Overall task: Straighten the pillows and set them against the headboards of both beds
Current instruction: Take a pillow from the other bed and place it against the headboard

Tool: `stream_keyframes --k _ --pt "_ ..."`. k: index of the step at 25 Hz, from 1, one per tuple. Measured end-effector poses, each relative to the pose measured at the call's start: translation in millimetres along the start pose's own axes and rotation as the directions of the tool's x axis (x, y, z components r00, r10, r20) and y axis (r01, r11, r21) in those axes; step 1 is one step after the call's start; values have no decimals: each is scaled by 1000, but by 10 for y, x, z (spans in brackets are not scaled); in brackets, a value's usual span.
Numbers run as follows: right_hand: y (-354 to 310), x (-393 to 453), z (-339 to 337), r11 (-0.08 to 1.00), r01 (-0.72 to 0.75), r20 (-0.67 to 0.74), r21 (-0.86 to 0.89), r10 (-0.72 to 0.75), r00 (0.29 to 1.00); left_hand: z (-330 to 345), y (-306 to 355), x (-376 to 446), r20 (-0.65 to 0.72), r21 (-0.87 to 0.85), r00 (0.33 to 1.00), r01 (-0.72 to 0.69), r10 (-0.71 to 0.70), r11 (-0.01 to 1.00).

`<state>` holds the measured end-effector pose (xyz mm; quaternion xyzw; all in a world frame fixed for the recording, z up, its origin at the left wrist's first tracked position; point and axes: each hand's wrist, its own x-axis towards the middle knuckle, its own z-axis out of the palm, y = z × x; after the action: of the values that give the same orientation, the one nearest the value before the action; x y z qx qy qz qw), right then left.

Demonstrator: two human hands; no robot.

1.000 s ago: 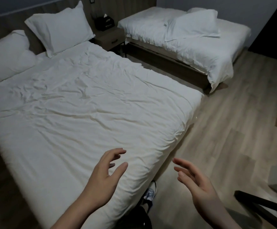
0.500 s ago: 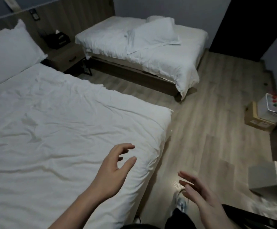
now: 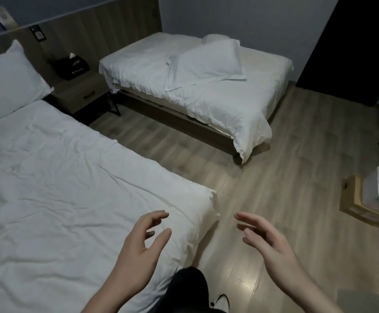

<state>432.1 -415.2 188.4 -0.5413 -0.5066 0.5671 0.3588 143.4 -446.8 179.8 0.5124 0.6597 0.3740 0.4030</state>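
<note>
Far ahead and left of the left hand (image 3: 142, 251), one pillow (image 3: 8, 80) leans on the headboard (image 3: 89, 35) of the near bed (image 3: 60, 188). That hand hovers empty, fingers loosely curled. The right hand (image 3: 272, 242), also empty and relaxed, is nearer the far bed (image 3: 229, 105), where a pillow (image 3: 209, 59) lies flat mid-mattress, well ahead across the floor (image 3: 285, 177), long axis slanting away from the headboard.

I am getting one head-worn wide-angle view, looking forward and down from standing height at the foot corner of the near bed (image 3: 71, 188). It is facing across the wooden floor (image 3: 274, 177) toward the far bed (image 3: 218, 102) and the headboard wall (image 3: 93, 37). Both hands are sitting closest, low in frame.
</note>
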Motion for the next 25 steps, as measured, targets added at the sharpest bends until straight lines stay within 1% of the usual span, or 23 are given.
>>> stream_keyframes --k 2,5,7,9,11,12,14,17,21,25 --pt "-129 425 -267 1000 11 2 15 -11 1000 215 135 290 -19 9 1000 -19 19 1000" --pt "-197 1026 -598 1000 -14 4 -10 14 1000 531 205 950 -18 -6 1000 22 -22 1000" --pt "-188 1434 -781 999 -26 -18 -24 26 1000 716 319 1496 -4 0 1000 -20 20 1000" --pt "-187 2047 -1104 998 -58 -66 -28 56 996 1006 444 2368 55 -16 998 -16 17 1000" --pt "-238 2101 -1133 996 -91 -92 4 91 992 1076 599 2589 78 -20 997 -17 19 1000" --pt "-259 2238 -1227 996 -90 -117 25 92 989 1130 690 2840 112 -30 992 -52 55 998" --pt "-324 2622 -1428 995 -94 -172 18 96 980 1280 851 3423 140 13 981 -140 137 990" --pt "-470 3200 -1662 997 -75 -169 32 80 982 1447 1148 4135 187 14 966 -186 180 982" --pt "-561 4016 -1952 997 -80 -133 1 80 988 1660 1230 4794 156 33 975 -163 156 986" --pt "-658 4978 -2390 996 -85 -63 -1 85 994 1944 1217 5438 66 38 993 -96 94 995"
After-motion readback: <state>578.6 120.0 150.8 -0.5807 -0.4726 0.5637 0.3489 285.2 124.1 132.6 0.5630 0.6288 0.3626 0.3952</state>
